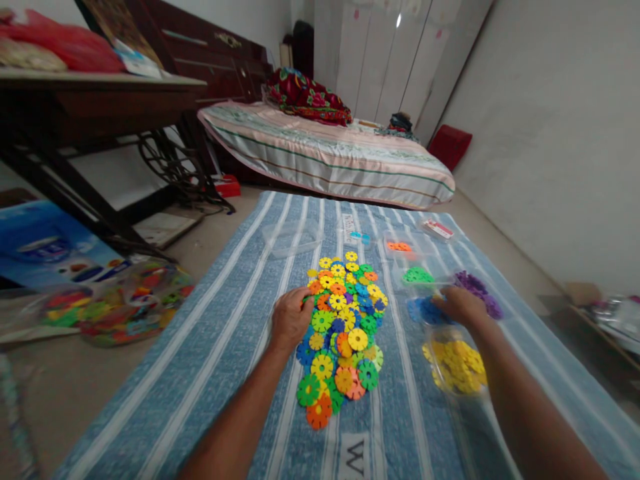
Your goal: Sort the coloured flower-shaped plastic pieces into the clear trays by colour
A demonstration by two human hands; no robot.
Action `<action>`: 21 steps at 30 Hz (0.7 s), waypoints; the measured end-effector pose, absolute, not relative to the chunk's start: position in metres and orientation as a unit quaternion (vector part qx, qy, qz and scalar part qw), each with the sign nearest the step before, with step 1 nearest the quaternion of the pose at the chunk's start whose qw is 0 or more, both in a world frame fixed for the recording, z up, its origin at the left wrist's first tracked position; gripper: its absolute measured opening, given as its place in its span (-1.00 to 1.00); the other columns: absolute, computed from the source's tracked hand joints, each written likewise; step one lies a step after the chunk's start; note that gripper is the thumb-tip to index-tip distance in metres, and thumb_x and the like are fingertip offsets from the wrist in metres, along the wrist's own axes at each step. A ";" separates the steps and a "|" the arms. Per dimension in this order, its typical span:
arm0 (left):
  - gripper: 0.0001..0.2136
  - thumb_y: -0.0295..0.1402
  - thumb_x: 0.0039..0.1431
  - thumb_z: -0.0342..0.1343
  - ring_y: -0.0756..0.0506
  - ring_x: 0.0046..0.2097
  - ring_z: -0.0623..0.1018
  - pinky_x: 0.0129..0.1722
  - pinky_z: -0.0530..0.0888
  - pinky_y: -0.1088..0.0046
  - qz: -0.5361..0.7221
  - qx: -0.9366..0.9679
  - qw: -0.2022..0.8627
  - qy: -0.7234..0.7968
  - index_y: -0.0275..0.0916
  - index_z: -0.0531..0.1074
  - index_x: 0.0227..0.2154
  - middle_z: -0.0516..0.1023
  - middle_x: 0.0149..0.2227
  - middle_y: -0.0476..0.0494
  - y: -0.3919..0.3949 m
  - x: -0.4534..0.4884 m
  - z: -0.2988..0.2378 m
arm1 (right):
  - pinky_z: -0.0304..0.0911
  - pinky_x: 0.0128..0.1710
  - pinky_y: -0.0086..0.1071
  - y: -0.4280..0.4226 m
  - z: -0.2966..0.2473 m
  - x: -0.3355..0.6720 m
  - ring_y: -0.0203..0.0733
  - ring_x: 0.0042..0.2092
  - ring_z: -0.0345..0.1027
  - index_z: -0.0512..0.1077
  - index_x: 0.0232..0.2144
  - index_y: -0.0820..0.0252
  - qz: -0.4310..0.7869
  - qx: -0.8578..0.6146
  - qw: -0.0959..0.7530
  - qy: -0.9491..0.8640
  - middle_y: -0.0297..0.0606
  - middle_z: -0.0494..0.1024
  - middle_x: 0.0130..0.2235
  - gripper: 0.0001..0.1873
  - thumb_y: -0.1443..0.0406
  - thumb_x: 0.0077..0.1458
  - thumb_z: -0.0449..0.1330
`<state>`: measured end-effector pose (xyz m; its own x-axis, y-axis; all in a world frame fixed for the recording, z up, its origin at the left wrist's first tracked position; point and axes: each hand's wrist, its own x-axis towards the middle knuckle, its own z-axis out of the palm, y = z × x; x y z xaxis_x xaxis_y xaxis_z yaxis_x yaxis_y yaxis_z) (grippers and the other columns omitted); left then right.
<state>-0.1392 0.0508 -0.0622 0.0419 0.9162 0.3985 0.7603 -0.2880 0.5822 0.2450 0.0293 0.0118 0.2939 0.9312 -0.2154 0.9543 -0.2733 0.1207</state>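
A heap of flat, flower-shaped plastic discs (343, 327) in yellow, green, orange and blue lies on a blue striped cloth (220, 347). My left hand (291, 317) rests at the heap's left edge, fingers curled on a green piece. My right hand (457, 304) reaches over a clear tub of blue discs (419, 311), fingers bent down; what they hold is hidden. Beside it are tubs of yellow discs (457, 365), green discs (418, 275), purple discs (476, 288) and orange discs (399, 247).
An empty clear tub (293, 238) sits at the cloth's far left. A bag of mixed discs (127, 303) and a blue box (45, 247) lie on the floor to the left. A bed (325, 150) and a dark table (95, 100) stand behind.
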 end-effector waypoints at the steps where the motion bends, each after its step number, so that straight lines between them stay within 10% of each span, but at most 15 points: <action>1: -0.81 -0.35 0.15 -0.02 -0.14 -0.08 0.57 0.02 0.45 0.29 0.367 0.714 0.106 0.587 -0.16 0.49 -0.29 0.63 -0.15 -0.13 0.051 -0.139 -0.062 | 0.29 -0.21 -0.31 0.032 0.010 0.244 0.00 -0.09 0.50 0.57 -0.26 0.24 -0.055 0.796 0.113 0.593 0.04 0.60 -0.16 -0.67 0.12 0.19 0.13; 21: -0.83 -0.39 0.13 0.01 -0.12 -0.10 0.57 -0.01 0.45 0.31 0.384 0.705 0.107 0.586 -0.17 0.51 -0.31 0.62 -0.17 -0.11 0.049 -0.136 -0.066 | 0.15 -0.44 -0.39 -0.021 0.039 0.242 -0.07 -0.29 0.50 0.57 -0.23 0.10 0.076 0.814 0.002 0.576 -0.12 0.62 -0.28 -0.63 0.17 0.25 -0.03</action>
